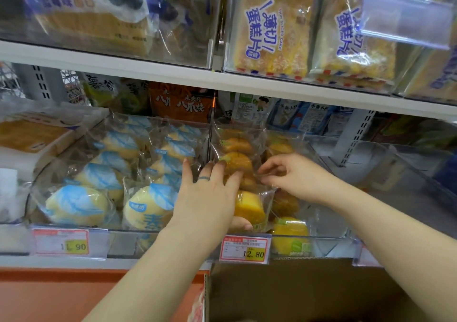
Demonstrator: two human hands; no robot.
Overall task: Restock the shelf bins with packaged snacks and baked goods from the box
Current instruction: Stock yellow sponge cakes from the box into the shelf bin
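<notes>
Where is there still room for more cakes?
Bare room lies in the right part of the yellow-cake bin, between the yellow cakes and its right wall, and in the clear bin further right. The blue bun bin is packed full.

A: What colour were the buns (76,204)?
B: Pale yellow, in clear wrap printed with sky-blue and white leaf shapes.
A: And the cakes (248,206)?
B: Deep orange-yellow, with a small green label on the clear wrap.
A: The tags (243,250)?
B: White with a red border, the price on a yellow patch.
A: Up top?
B: The slices (272,30) were golden yellow with dark blue lettering, and a red-and-blue dashed stripe ran along the lower edge.
A: Anything else?
B: The shelf (148,74) was white, the box (309,292) plain brown, the ledge (74,292) below orange, and one pack (180,104) at the back rust-orange with white characters.
</notes>
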